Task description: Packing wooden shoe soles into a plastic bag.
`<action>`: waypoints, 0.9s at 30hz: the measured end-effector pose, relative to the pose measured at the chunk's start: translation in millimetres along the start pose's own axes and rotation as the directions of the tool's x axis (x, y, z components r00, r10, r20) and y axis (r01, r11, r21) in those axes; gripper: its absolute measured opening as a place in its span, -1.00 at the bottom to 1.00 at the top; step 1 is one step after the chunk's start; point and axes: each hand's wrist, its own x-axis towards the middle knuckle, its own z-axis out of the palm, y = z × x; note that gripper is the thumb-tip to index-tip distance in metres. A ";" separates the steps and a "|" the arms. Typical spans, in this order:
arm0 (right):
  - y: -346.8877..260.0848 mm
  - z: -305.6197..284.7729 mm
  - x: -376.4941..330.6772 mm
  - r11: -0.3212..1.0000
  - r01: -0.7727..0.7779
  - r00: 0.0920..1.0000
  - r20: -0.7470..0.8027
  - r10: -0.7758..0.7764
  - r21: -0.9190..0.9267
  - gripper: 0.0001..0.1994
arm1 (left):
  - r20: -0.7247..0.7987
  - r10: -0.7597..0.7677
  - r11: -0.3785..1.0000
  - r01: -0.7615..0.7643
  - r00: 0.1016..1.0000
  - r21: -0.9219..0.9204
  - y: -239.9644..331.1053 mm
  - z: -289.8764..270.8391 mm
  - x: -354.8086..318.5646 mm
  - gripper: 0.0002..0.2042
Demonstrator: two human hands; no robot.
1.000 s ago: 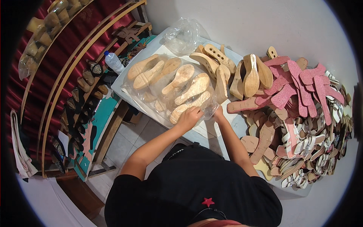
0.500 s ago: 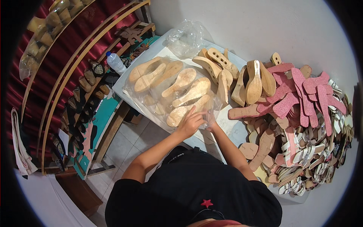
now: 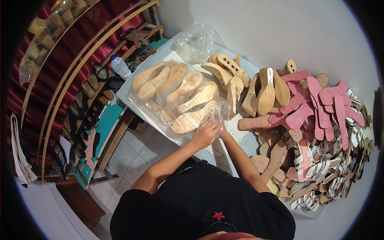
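A clear plastic bag (image 3: 158, 105) full of pale wooden wedge soles (image 3: 195, 117) lies on the table in front of me. The soles sit side by side with their foot-shaped faces up. My left hand (image 3: 206, 134) is at the bag's near right edge, its fingers curled and closed on the plastic. Close beside it, my right hand (image 3: 220, 127) is at the same corner, partly behind crumpled plastic and the left hand. Its fingers are too covered to make out.
Loose wooden wedge soles (image 3: 266, 94) stand right of the bag. Farther right are pink glittery insoles (image 3: 316, 104) and heaped white sandals (image 3: 316, 170). A crumpled clear bag (image 3: 195, 43) lies at the back. A water bottle (image 3: 120, 67) and shoe shelves (image 3: 91, 86) are at left.
My left hand has slid off the nearest sole to the bag's edge, and its fingers have curled in. My right hand has shifted slightly at the bag's corner.
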 end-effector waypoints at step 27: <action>-44.3 79.9 -91.3 0.779 -0.033 0.615 -0.602 0.509 0.626 -0.84 | 0.903 0.241 0.512 -0.837 0.355 0.193 -71.1 50.3 75.8 -0.78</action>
